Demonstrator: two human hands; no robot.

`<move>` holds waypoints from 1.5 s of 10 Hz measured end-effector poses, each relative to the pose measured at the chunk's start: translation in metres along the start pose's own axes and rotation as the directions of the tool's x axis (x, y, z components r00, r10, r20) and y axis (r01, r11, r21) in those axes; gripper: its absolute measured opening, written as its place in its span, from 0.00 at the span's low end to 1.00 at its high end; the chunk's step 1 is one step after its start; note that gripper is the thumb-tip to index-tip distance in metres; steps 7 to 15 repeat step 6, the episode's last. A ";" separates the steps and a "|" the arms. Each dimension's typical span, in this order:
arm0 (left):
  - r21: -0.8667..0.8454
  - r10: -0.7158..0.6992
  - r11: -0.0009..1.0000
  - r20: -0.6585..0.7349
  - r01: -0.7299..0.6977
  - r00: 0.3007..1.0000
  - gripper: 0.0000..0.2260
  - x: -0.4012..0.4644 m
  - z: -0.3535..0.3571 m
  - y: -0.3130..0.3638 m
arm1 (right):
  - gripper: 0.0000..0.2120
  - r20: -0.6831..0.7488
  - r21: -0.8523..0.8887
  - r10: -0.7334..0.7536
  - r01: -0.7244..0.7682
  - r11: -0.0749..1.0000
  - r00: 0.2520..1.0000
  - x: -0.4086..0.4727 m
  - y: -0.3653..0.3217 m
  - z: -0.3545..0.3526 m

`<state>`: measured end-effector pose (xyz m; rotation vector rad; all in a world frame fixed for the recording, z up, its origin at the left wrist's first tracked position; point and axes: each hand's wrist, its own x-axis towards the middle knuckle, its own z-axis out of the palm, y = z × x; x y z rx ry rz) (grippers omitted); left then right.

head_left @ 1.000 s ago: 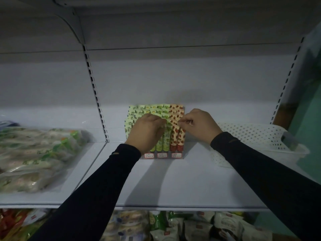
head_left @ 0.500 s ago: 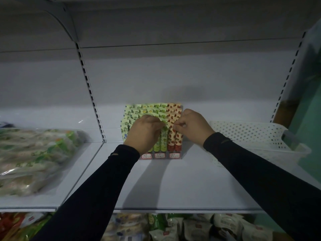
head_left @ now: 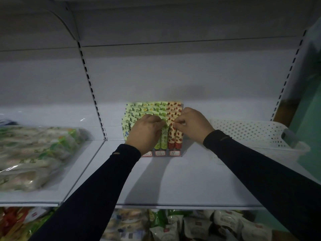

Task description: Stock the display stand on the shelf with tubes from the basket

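A clear display stand (head_left: 161, 153) with red price labels sits mid-shelf against the back wall. It is packed with rows of tubes: green ones (head_left: 149, 108) on the left and middle, red strawberry ones (head_left: 175, 139) on the right. My left hand (head_left: 145, 133) lies curled over the front green tubes, its fingertips on their flat tops. My right hand (head_left: 192, 125) pinches the top of a front red tube. A white perforated basket (head_left: 250, 132) stands to the right of the stand; I cannot see any tubes in it.
Clear bags of packaged food (head_left: 33, 153) fill the shelf section on the left, past a slotted upright (head_left: 93, 100). Snack bags (head_left: 199, 225) crowd the shelf below. The white shelf (head_left: 173, 181) in front of the stand is bare.
Both hands stay on the front tube tops, shifting only slightly. The view has drifted a little, so the stand sits a bit further left.
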<state>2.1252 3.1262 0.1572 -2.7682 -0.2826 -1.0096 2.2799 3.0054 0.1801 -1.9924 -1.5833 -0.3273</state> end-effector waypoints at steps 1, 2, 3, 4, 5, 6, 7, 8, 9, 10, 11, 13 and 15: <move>0.011 -0.018 1.000 0.003 0.017 1.000 0.15 0.000 0.000 0.001 | 0.11 -0.029 0.020 0.022 -0.021 1.000 0.999 -0.002 0.000 0.001; -0.002 -0.038 0.999 0.007 0.038 0.999 0.14 -0.001 -0.002 0.003 | 0.12 -0.048 0.047 0.039 -0.037 0.998 0.998 -0.005 -0.002 0.001; -0.034 -0.042 0.999 -0.002 0.042 0.999 0.12 -0.003 -0.004 0.004 | 0.12 -0.063 0.071 0.039 -0.035 0.997 0.997 -0.006 -0.002 0.001; -0.057 -0.070 0.996 -0.029 0.069 0.997 0.11 -0.004 -0.006 0.002 | 0.12 -0.043 0.074 0.053 -0.049 0.996 0.998 -0.006 -0.001 -0.001; -0.058 -0.101 0.994 -0.066 0.097 0.993 0.09 -0.008 -0.011 -0.002 | 0.12 -0.054 0.093 0.053 -0.048 0.994 0.997 -0.006 0.000 -0.003; -0.074 -0.195 0.979 -0.042 0.192 0.980 0.16 -0.012 -0.013 -0.011 | 0.13 -0.077 0.141 0.074 -0.063 0.988 0.994 -0.008 0.002 -0.005; -0.074 -0.195 0.979 -0.042 0.192 0.980 0.16 -0.012 -0.013 -0.011 | 0.13 -0.077 0.141 0.074 -0.063 0.988 0.994 -0.008 0.002 -0.005; -0.074 -0.195 0.979 -0.042 0.192 0.980 0.16 -0.012 -0.013 -0.011 | 0.13 -0.077 0.141 0.074 -0.063 0.988 0.994 -0.008 0.002 -0.005; -0.074 -0.195 0.979 -0.042 0.192 0.980 0.16 -0.012 -0.013 -0.011 | 0.13 -0.077 0.141 0.074 -0.063 0.988 0.994 -0.008 0.002 -0.005; -0.074 -0.195 0.979 -0.042 0.192 0.980 0.16 -0.012 -0.013 -0.011 | 0.13 -0.077 0.141 0.074 -0.063 0.988 0.994 -0.008 0.002 -0.005; -0.074 -0.195 0.979 -0.042 0.192 0.980 0.16 -0.012 -0.013 -0.011 | 0.13 -0.077 0.141 0.074 -0.063 0.988 0.994 -0.008 0.002 -0.005; -0.074 -0.195 0.979 -0.042 0.192 0.980 0.16 -0.012 -0.013 -0.011 | 0.13 -0.077 0.141 0.074 -0.063 0.988 0.994 -0.008 0.002 -0.005; -0.074 -0.195 0.979 -0.042 0.192 0.980 0.16 -0.012 -0.013 -0.011 | 0.13 -0.077 0.141 0.074 -0.063 0.988 0.994 -0.008 0.002 -0.005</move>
